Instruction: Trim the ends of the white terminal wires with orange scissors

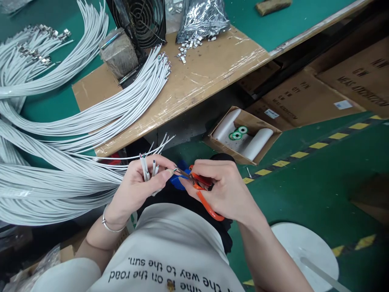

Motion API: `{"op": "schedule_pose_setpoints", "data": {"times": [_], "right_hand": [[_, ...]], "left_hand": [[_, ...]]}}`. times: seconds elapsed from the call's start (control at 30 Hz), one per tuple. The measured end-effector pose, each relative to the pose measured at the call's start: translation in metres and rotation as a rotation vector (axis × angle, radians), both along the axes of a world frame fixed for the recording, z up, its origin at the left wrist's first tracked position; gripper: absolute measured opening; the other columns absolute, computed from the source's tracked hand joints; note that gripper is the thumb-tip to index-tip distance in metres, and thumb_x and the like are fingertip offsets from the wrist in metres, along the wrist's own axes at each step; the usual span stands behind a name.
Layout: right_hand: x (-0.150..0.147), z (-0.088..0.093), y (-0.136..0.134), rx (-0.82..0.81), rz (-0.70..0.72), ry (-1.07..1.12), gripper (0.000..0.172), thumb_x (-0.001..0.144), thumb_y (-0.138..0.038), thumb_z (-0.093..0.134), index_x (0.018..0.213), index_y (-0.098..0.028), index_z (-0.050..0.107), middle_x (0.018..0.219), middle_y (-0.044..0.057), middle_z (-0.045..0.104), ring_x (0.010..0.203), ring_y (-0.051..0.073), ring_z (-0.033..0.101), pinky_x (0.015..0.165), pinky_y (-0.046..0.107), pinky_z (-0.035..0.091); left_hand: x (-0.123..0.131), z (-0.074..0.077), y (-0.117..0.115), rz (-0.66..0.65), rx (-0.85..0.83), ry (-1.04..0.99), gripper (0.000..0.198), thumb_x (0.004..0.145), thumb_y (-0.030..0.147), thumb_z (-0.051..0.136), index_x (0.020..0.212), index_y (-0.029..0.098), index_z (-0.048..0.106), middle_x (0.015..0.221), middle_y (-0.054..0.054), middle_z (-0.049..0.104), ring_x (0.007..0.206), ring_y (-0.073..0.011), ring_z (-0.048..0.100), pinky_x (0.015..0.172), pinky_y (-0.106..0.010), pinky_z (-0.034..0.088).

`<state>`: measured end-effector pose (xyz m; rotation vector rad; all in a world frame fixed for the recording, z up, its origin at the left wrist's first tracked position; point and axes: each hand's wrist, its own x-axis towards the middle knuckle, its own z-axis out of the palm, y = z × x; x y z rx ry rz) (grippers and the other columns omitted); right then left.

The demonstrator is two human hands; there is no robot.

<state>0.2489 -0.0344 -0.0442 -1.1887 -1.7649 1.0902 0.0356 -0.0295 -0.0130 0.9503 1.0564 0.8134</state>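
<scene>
Several white cables pass between the fingers of my left hand, their cut ends pointing up. Its thumb and forefinger pinch one cable end, at the tips of the scissors. Wrapped round the orange-handled scissors is my right hand, just right of my left. The blades point left and touch or nearly touch the pinched end. Long bundles of white cable run from the left toward my left hand. Another bundle lies across the cardboard on the table.
On the table stand a black fan, a wrapped block and a bag of metal parts, some spilled. An open box with rolls sits on the floor, near large cartons. A round white stool is lower right.
</scene>
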Motion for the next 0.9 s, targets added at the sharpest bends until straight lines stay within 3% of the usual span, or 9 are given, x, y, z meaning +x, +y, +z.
{"op": "schedule_pose_setpoints", "data": {"times": [0.5,0.67,0.77,0.9], "right_hand": [[-0.001,0.001,0.001,0.005,0.023,-0.01,0.046,0.087,-0.013,0.063,0.064,-0.023,0.024,0.059,-0.006,0.026,0.057,0.009,0.021,0.05,0.028,0.019],[-0.001,-0.001,0.0,-0.002,0.007,0.0,0.049,0.087,-0.014,0.065,0.06,-0.022,0.025,0.057,-0.006,0.029,0.056,0.009,0.022,0.051,0.029,0.02],[-0.002,-0.006,0.0,0.006,-0.066,0.042,0.056,0.088,-0.016,0.071,0.056,-0.021,0.025,0.056,-0.006,0.028,0.055,0.009,0.02,0.05,0.03,0.018],[-0.001,-0.013,0.001,-0.043,-0.296,0.168,0.061,0.093,-0.031,0.078,0.05,-0.02,0.036,0.052,-0.005,0.032,0.051,0.009,0.023,0.048,0.031,0.019]], "left_hand": [[0.0,0.003,0.0,0.003,0.008,0.04,0.016,0.096,0.036,0.084,0.094,0.02,0.086,0.061,0.005,0.052,0.054,-0.0064,0.031,0.048,-0.021,0.024],[0.001,0.004,0.0,0.005,0.017,0.069,0.019,0.094,0.037,0.085,0.093,0.019,0.086,0.067,0.001,0.062,0.055,-0.007,0.033,0.049,-0.022,0.025],[0.0,0.005,-0.001,-0.012,0.001,0.093,0.021,0.096,0.039,0.084,0.092,0.019,0.087,0.064,0.002,0.059,0.054,-0.0073,0.033,0.049,-0.023,0.025],[0.0,0.006,-0.001,-0.005,-0.042,0.098,0.026,0.096,0.044,0.083,0.095,0.019,0.088,0.059,0.003,0.052,0.053,-0.009,0.035,0.048,-0.024,0.026]]}}
